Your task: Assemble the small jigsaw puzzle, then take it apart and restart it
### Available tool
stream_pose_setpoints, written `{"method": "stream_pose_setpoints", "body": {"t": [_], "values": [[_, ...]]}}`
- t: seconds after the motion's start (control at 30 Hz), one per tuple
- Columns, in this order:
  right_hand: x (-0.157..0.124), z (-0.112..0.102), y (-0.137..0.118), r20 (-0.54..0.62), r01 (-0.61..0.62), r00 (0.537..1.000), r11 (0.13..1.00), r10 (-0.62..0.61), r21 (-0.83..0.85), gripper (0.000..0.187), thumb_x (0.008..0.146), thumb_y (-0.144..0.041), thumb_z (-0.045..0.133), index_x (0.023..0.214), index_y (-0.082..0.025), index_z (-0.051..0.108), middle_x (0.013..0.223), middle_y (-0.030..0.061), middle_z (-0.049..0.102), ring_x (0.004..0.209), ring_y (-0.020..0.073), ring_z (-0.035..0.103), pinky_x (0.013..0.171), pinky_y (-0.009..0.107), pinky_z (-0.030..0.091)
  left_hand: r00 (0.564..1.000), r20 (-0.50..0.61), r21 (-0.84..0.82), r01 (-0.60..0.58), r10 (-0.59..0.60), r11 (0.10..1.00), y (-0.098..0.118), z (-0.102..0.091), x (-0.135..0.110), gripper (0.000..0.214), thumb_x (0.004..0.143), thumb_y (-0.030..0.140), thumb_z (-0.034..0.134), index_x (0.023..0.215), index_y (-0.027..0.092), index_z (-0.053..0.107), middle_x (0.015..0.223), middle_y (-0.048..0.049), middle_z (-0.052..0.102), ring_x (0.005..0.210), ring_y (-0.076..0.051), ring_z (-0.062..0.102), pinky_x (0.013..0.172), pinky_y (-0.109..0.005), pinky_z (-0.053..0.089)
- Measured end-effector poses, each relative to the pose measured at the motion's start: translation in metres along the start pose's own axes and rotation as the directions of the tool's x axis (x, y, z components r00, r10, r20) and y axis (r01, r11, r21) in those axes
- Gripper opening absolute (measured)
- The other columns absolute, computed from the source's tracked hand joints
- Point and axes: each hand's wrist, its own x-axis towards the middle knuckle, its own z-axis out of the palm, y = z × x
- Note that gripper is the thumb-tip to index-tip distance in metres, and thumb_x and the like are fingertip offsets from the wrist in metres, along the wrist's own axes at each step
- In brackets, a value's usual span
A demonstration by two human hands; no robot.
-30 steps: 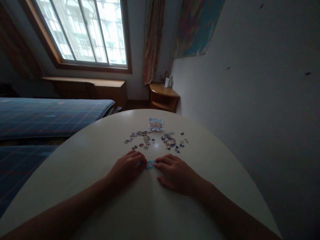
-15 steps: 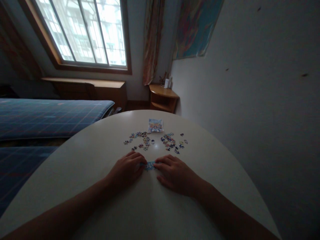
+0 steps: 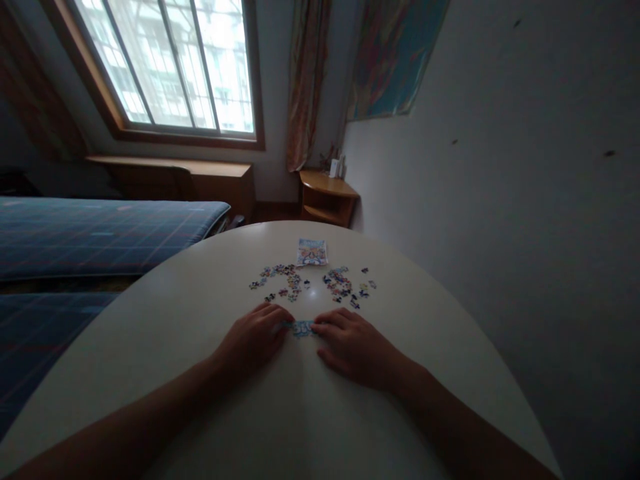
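A short strip of joined light-blue jigsaw pieces (image 3: 303,329) lies flat on the white round table (image 3: 300,427), between my two hands. At its left end, the bent fingers of my left hand (image 3: 256,335) are closed on the strip and cover that end. My right hand (image 3: 353,345) has its fingertips on the right end, with the thumb tucked lower on the table side. Beyond the hands lie loose jigsaw pieces in two groups, a left pile (image 3: 287,277) and a right pile (image 3: 340,283). Small details of the strip are too dark to make out.
A small printed picture sheet (image 3: 312,253) lies behind the piles. Left of the table is a bed with a blue plaid mattress (image 3: 100,233). A wooden corner shelf (image 3: 327,183) stands beyond the far edge, and a wall (image 3: 500,220) runs along the right.
My right fingertips have shifted slightly to the right, and a little more of the blue strip shows between the hands. My left hand stays nearly in place.
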Motion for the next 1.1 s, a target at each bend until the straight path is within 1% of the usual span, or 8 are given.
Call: {"method": "stream_pose_setpoints", "body": {"t": [0.2,0.43,0.67,0.87,1.1], "values": [[-0.0005,-0.0003,0.0002,0.007,-0.008,1.0,1.0,0.008,0.004,0.038,0.09,-0.03,0.061,0.127,-0.018,0.062,0.127,0.0106,0.064,0.118,0.0256,0.055,0.103,0.045,0.046,1.0,-0.011,-0.003,0.019,-0.019,1.0,-0.0061,0.003,-0.0012,0.016,0.09,0.011,0.056,0.099,0.022,0.064,0.097,-0.0023,0.069,0.096,-0.02,0.063,0.084,-0.035,0.054],[-0.0003,-0.0023,0.0004,0.003,-0.004,1.0,1.0,0.004,0.003,0.037,0.09,-0.029,0.061,0.126,-0.018,0.063,0.126,0.0114,0.064,0.117,0.0258,0.056,0.103,0.045,0.047,0.998,-0.043,-0.011,0.035,-0.035,0.999,-0.0038,0.0012,0.0001,0.028,0.082,0.001,0.053,0.099,0.02,0.064,0.095,-0.0042,0.068,0.095,-0.019,0.063,0.086,-0.033,0.054],[0.0002,-0.0034,-0.0004,0.014,-0.014,1.0,1.0,0.014,0.015,0.037,0.091,-0.03,0.061,0.125,-0.016,0.063,0.128,0.0115,0.064,0.118,0.0267,0.056,0.103,0.046,0.047,0.999,-0.045,-0.014,0.029,-0.03,0.999,-0.0062,0.0019,-0.0002,0.023,0.085,0.006,0.052,0.099,0.02,0.064,0.095,-0.0049,0.068,0.095,-0.02,0.063,0.086,-0.034,0.054],[-0.0016,-0.0023,-0.0002,0.015,-0.004,1.0,1.0,0.004,0.011,0.038,0.091,-0.03,0.061,0.126,-0.016,0.062,0.128,0.0118,0.064,0.118,0.0263,0.055,0.103,0.045,0.047,0.999,-0.041,-0.006,0.031,-0.031,1.0,-0.0031,-0.0005,0.0003,0.023,0.084,0.006,0.053,0.098,0.021,0.064,0.095,-0.0044,0.068,0.094,-0.02,0.063,0.085,-0.033,0.054],[-0.0008,-0.0035,-0.0014,0.01,-0.005,1.0,1.0,0.005,0.014,0.037,0.091,-0.029,0.061,0.126,-0.016,0.063,0.127,0.0122,0.064,0.118,0.0258,0.055,0.103,0.045,0.047,0.998,-0.016,0.016,0.063,-0.062,0.998,-0.0012,-0.0018,0.001,0.022,0.086,0.008,0.052,0.098,0.021,0.064,0.097,-0.0046,0.069,0.096,-0.021,0.063,0.086,-0.035,0.054]]}}
